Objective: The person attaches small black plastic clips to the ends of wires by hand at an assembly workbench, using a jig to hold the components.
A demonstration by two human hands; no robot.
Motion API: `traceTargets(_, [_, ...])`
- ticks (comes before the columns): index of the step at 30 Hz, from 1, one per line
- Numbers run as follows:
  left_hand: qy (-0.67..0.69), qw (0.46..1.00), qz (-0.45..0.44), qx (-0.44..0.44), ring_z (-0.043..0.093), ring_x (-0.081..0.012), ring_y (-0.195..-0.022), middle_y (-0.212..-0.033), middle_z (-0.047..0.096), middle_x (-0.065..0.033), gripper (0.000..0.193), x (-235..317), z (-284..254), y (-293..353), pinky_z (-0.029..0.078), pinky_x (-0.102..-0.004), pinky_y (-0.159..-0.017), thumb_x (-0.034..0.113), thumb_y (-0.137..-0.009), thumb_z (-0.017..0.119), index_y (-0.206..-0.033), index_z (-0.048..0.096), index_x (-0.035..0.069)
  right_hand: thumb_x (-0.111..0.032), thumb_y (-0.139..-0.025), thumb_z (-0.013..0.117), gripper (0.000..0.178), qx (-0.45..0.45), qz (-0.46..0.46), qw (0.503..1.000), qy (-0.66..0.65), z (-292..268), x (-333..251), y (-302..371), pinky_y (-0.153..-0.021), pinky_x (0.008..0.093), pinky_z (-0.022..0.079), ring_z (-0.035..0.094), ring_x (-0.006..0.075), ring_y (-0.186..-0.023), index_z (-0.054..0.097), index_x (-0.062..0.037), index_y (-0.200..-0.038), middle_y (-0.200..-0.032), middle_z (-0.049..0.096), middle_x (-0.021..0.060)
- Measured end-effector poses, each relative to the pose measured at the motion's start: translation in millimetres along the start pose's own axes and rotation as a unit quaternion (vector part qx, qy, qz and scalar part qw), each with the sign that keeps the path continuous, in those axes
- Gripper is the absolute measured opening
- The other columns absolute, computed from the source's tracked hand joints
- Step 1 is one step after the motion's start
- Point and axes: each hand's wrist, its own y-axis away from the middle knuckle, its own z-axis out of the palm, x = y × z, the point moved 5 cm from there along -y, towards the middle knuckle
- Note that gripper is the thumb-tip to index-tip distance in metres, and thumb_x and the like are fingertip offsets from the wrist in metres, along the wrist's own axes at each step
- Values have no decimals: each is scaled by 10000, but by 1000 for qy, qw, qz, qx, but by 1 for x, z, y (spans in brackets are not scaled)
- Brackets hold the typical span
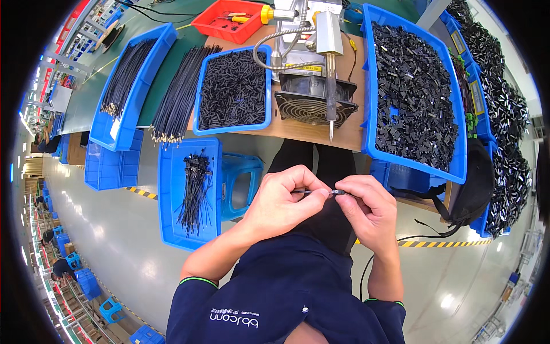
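In front of my lap, my left hand (291, 198) is closed in a pinch on a thin black cable (299, 191). At the cable's end, my right hand (369, 207) pinches a small dark connector piece (339, 192) between thumb and fingers. The fingertips of both hands nearly meet there, and they hide most of both parts. Beyond the hands, a soldering iron (330, 86) points its tip down over the bench edge. A black fan (312, 103) stands just behind the tip.
A blue tray (197, 112) of small black sleeves lies left of the fan. Black cables (183, 92) are bundled beside it. On the right, a large blue bin (369, 86) holds black connector housings. A lower blue tray (172, 221) carries finished-looking cables (196, 189). A red tray (215, 31) sits at the back.
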Motion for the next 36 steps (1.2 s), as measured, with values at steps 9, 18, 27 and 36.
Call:
traceTargets(9, [-50, 999, 0, 14, 534, 5, -678, -804, 729, 14, 141, -2, -3, -2, 441, -229, -591, 123, -951, 802, -965, 750, -7, 32, -922, 821, 225, -7, -33, 999, 34, 1, -2, -4, -743, 335, 589, 746, 235, -899, 804, 7, -1144, -1082, 765, 132])
traceTargets(18, [-99, 994, -44, -6, 594, -1, -777, -973, 793, -45, 37, -4, -7, -4, 483, -205, -659, 24, -987, 769, -980, 748, -6, 17, -927, 826, 253, -22, -28, 998, 43, 1, -1, -7, -720, 320, 585, 751, 205, -870, 799, 2, -1178, -1082, 769, 126])
traceTargets(27, [-81, 996, -37, 8, 617, -2, -793, -1008, 817, -79, 69, 2, -12, -11, 502, -200, -673, 30, -980, 762, -935, 718, 3, -33, -1023, 754, 124, 72, 72, 994, -33, -5, 20, 12, -591, 234, 476, 625, 54, -657, 749, 12, -1138, -897, 755, 52])
traceTargets(36, [-108, 994, -24, 28, 606, 5, -777, -992, 819, -85, 78, 14, -12, -22, 485, -196, -650, 40, -972, 766, -933, 713, -1, 36, -975, 728, 71, 137, 11, 990, -15, 9, 11, 6, -703, 290, 566, 700, 176, -779, 664, 12, -997, -986, 757, 125])
